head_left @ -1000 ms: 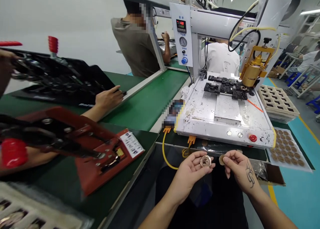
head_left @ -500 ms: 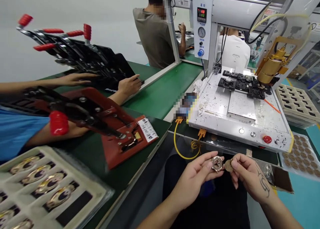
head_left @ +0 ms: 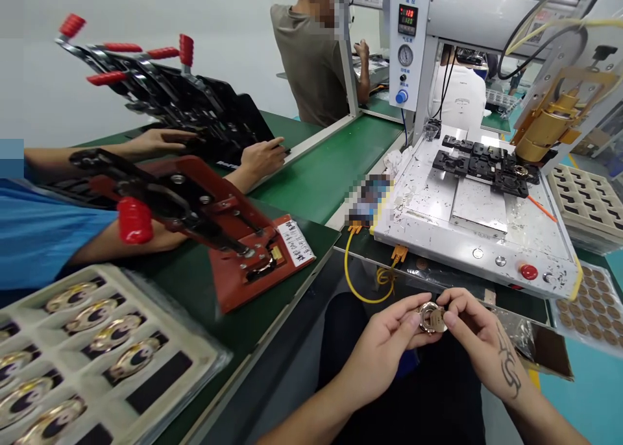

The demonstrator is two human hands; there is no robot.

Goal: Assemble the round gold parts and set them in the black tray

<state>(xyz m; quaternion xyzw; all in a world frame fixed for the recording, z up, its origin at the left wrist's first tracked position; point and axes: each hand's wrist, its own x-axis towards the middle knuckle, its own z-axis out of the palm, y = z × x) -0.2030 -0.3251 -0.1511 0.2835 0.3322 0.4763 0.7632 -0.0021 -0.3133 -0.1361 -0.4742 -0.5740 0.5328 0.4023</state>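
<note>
1. Head cam: L hand [head_left: 384, 341] pinches metal ring [head_left: 425, 311], fingers curled round rim, just in front of white machine [head_left: 438, 234].
2. R hand [head_left: 479, 331], thumb + fingers drawn tight, holds thin disc [head_left: 437, 322] by its edge, overlapping the ring's opening, same spot re machine; can't tell if seated.
3. Step in hand, prob.: fitting disc to ring. Next move likely calls for squaring disc w/ opening, then light thumb pressure.
4. Yellow cable [head_left: 347, 270] loops off machine's front, L of hands; might snag L wrist.
5. L of machine: red clamp fixture [head_left: 233, 289] on green worktop [head_left: 170, 283], tray of gold parts [head_left: 187, 344], co-worker's hand [head_left: 257, 159]; prob. tight that side.
6. Machine's front R corner: sheet of brown discs [head_left: 592, 310], open box [head_left: 549, 353].
</note>
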